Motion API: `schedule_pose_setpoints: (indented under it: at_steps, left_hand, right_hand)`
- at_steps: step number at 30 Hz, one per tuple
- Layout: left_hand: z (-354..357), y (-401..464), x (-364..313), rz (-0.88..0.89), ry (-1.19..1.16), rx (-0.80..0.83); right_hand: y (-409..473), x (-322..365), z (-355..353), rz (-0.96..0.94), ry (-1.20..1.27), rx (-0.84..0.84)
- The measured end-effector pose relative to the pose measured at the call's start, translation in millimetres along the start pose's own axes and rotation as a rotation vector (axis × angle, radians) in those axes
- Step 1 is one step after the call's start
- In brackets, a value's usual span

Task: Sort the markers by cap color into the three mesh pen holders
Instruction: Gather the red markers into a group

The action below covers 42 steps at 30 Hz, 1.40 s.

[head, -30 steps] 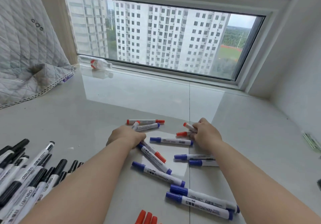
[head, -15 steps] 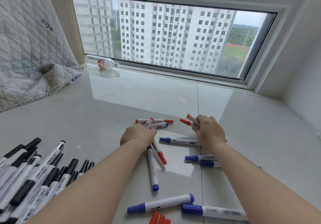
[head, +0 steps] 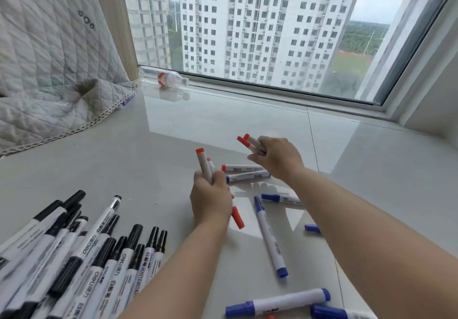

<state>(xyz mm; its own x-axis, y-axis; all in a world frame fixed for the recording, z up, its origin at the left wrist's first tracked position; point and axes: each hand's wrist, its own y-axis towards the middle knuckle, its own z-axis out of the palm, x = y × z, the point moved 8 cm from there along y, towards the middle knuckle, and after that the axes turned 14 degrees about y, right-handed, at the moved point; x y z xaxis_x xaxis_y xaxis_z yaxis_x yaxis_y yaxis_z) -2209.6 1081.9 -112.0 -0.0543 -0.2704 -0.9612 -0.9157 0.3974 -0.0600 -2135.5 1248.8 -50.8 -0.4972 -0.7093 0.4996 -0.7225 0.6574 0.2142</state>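
Red-capped markers (head: pixel 203 164) stand upright in the left hand (head: pixel 210 198), its grip curled round them; the right hand (head: pixel 277 157) clasps more. Blue-capped markers (head: pixel 270 235) lie right of the left hand, black-capped markers (head: pixel 74 256) piled left of it, on the floor (head: pixel 148 157).

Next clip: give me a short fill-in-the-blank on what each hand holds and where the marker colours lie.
The left hand grips markers with ____ caps.
The right hand also holds ____-capped markers.
The pile of white markers at lower left has ____ caps.
The long white marker lying between the forearms has ____ ends.

Missing: red; red; black; blue
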Motion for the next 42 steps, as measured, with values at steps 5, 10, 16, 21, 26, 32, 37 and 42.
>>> schedule_pose_setpoints:
  at_steps: [5,10,16,21,26,32,37,42]
  left_hand:
    - [-2,3,4,0.047,0.005,-0.041]
    - [5,5,4,0.082,0.1,-0.022]
    - [6,7,5,0.027,0.129,0.049]
    - [-26,-20,-13,-0.011,-0.028,0.105]
    - [-64,-69,-45,0.122,-0.005,0.153]
    - [-90,-135,-15,0.161,0.446,0.279]
    - [-99,-173,17,0.226,0.9,0.318]
    - [-93,-193,24,0.243,0.931,0.359]
  right_hand:
    - [14,3,43,0.031,-0.084,0.196]
    - [18,11,44,0.004,-0.175,0.174]
    - [-20,48,-23,-0.191,-0.141,-0.106]
    - [-98,39,-89,0.006,0.057,-0.17]
    - [-180,29,-90,0.201,0.244,-0.042]
    - [-253,34,-78,0.355,0.414,0.078]
    - [-316,30,-46,0.499,0.299,0.205]
    - [-351,14,-32,0.652,0.274,0.11]
